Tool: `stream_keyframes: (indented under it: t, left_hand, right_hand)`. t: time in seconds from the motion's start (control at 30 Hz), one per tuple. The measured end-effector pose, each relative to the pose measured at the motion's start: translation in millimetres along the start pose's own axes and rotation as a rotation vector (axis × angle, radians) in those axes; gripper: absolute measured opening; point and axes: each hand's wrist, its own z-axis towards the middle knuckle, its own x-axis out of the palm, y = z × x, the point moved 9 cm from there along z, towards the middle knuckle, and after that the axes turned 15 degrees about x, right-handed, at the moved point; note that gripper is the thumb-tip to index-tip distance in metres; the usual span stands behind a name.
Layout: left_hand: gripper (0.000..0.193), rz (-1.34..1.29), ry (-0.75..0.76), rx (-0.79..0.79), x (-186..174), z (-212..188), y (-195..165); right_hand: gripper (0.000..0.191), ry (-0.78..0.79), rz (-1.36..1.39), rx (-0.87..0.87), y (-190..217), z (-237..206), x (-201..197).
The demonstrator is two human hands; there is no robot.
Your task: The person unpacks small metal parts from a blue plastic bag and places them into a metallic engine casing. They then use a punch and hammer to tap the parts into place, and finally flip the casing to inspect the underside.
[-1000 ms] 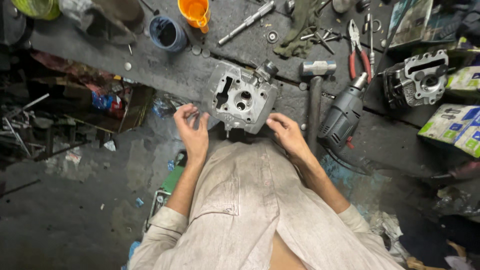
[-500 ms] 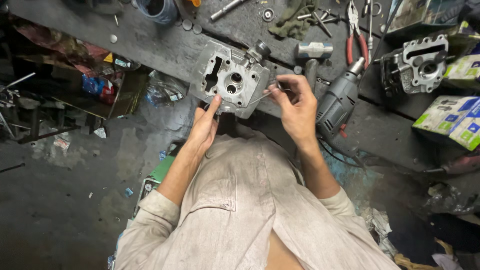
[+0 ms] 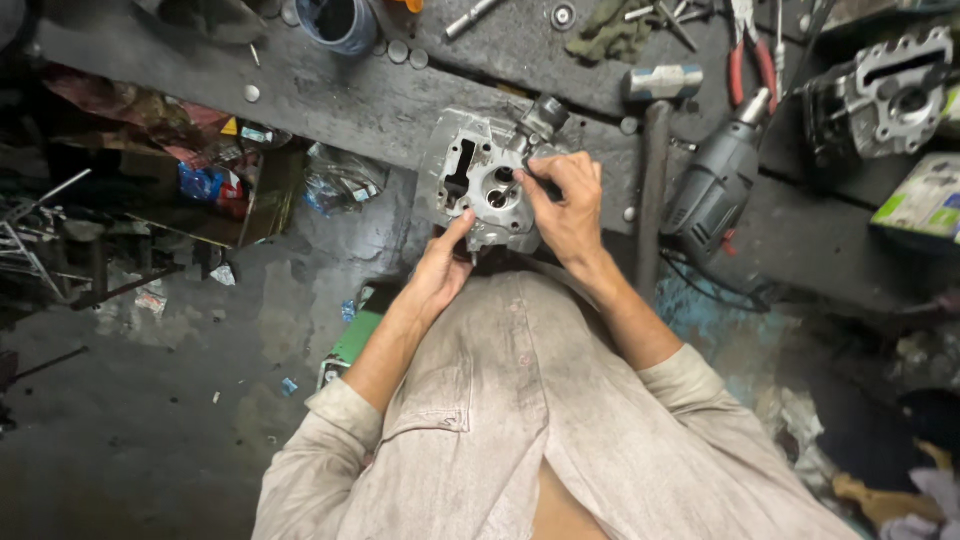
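A grey metal engine cylinder head (image 3: 470,175) lies at the front edge of the dark workbench (image 3: 380,100), its ports facing up. My left hand (image 3: 443,268) steadies its near edge with the fingertips. My right hand (image 3: 565,205) rests on its right side, thumb and forefinger pinched on a small part over one of the round ports; the part itself is too small to make out.
A hammer (image 3: 655,130) lies right of the head, then a grey power drill (image 3: 715,185). Red-handled pliers (image 3: 742,50), a blue cup (image 3: 340,22), another engine casting (image 3: 885,90) and a carton (image 3: 925,200) crowd the bench. Clutter fills the floor left (image 3: 200,170).
My right hand has moved from the bench edge onto the cylinder head, fingers pinching at a port. My left hand has risen to touch the head's near edge. The view shifted closer.
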Motion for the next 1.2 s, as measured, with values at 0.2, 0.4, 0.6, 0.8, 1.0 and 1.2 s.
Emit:
stream_keyframes:
  t: [0.2,0.4,0.6,0.8,1.0,1.2]
  left_hand:
    - [0.052,-0.022,0.020,-0.067,-13.9,4.4,6.7]
    - [0.054,-0.080,0.028,-0.051,-13.5,5.3,6.6]
    - [0.060,-0.052,-0.013,-0.004,-14.2,5.4,-0.3]
    - [0.059,-0.077,-0.004,-0.046,-22.4,11.1,9.7]
    - [0.055,-0.089,0.046,-0.061,-18.7,11.3,10.9]
    - [0.062,-0.065,0.046,-0.075,-15.5,4.7,2.0]
  right_hand:
    - [0.017,-0.017,-0.145,-0.025,12.9,-7.1,8.8]
    - [0.022,-0.014,-0.260,-0.287,51.2,-21.3,18.3]
    - [0.033,-0.024,-0.300,-0.260,60.3,-27.3,19.6]
    - [0.037,-0.010,-0.342,-0.254,51.2,-38.2,31.2]
    - [0.035,0.037,-0.456,-0.195,42.7,-49.5,34.1]
    - [0.039,0.076,-0.456,-0.164,44.7,-58.2,38.4]
